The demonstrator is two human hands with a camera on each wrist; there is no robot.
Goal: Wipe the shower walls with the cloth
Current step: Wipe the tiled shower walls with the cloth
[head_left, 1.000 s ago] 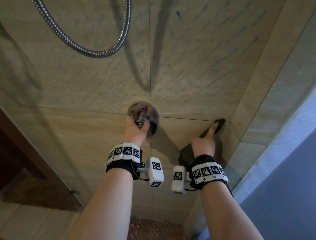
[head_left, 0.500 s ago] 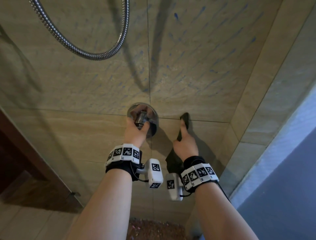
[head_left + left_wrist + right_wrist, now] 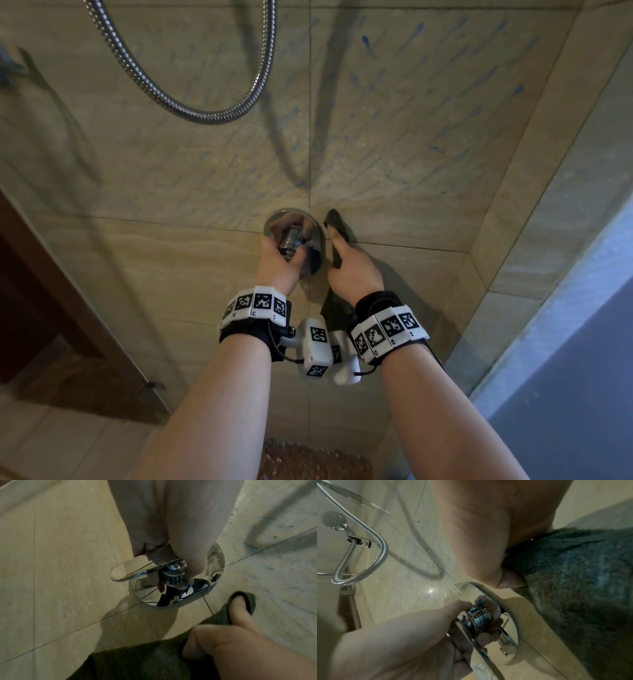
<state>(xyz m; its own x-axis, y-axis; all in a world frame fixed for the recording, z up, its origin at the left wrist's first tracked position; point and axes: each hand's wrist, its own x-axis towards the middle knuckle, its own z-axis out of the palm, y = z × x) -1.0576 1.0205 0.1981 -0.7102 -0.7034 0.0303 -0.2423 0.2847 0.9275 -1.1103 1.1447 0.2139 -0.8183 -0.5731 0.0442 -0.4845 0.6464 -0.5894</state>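
With my left hand (image 3: pixel 279 265) clenched around the shiny chrome valve handle (image 3: pixel 291 240), my right hand (image 3: pixel 352 270) presses the dark green terry cloth (image 3: pixel 240 601) on the beige tiled shower wall (image 3: pixel 411 154) just beside it (fingers flat), so I should keep firm, even pressure.

The right hand (image 3: pixel 354 270) covers most of the dark cloth (image 3: pixel 336 224); its fingers lie out of sight beneath; the shower hose (image 3: pixel 191 109) runs off the top edge; the left hand (image 3: pixel 279 265) hides part of the chrome mixer handle (image 3: pixel 291 240).
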